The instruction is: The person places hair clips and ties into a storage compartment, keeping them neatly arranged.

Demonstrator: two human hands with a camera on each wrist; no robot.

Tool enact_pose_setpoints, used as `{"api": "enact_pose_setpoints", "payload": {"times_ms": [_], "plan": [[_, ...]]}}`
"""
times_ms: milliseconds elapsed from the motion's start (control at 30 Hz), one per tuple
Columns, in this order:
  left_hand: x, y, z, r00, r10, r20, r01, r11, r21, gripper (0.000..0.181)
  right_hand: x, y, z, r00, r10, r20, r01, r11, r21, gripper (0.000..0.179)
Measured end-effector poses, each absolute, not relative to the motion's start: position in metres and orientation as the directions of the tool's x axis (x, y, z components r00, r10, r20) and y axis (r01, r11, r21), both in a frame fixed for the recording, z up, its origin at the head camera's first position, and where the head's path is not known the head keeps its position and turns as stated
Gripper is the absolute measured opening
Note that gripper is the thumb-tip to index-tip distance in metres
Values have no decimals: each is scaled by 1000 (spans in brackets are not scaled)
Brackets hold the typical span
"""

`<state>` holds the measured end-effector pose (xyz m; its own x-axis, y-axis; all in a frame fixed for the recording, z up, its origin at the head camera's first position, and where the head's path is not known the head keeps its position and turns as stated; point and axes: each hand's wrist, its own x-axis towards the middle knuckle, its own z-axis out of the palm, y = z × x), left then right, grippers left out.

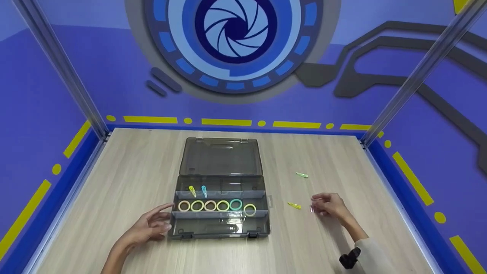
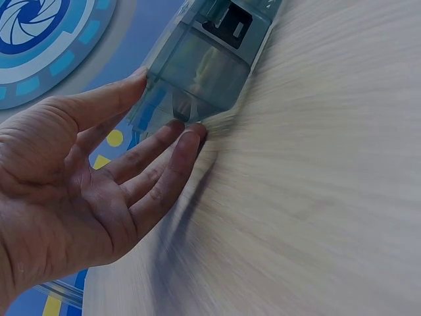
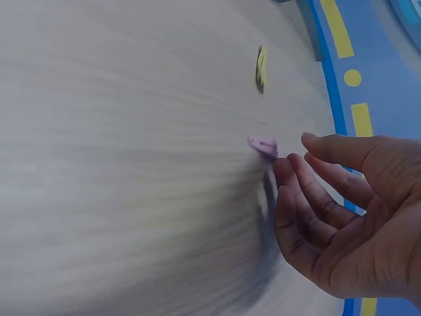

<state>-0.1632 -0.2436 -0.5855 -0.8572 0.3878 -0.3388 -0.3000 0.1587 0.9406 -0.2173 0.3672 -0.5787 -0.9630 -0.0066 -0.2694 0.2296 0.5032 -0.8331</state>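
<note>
My left hand (image 1: 144, 229) is at the left side of a grey see-through storage box (image 1: 220, 235), its fingers relaxed and fingertips right at the box wall. In the left wrist view the thumb and fingers lie around a corner of the box. My right hand (image 1: 331, 205) is low over the table to the right, with fingers loosely bent. Right at its fingertips lies a pink hair clip (image 3: 264, 145); thumb and fingers stand apart. Nearby on the table are a yellow hair clip (image 1: 294, 205) and a green hair clip (image 1: 302, 175).
The box lid (image 1: 221, 158) lies folded back. A yellow clip (image 1: 192, 191) and a blue clip (image 1: 204, 191) sit in the rear compartment. Several pastel hair ties (image 1: 210, 206) line the middle one, the rightmost tie (image 1: 250, 210) overlapping the front divider. Printed walls surround the table.
</note>
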Motion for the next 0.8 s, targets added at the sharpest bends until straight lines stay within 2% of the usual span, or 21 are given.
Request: {"api": "enact_pose_setpoints", "payload": {"times_ms": [267, 567, 800], "plan": [[-164, -244, -588, -853, 387, -351, -313, 159, 936, 76, -210, 369, -583, -959, 35, -283, 254, 554, -793, 34], [-164, -242, -586, -861, 373, -346, -304, 168, 938, 76, -210, 364, -585, -980, 36, -198, 175, 637, -750, 24], [-164, -242, -587, -863, 362, -351, -311, 167, 936, 78, -209, 359, -583, -979, 60, -196, 188, 646, -740, 21]]}}
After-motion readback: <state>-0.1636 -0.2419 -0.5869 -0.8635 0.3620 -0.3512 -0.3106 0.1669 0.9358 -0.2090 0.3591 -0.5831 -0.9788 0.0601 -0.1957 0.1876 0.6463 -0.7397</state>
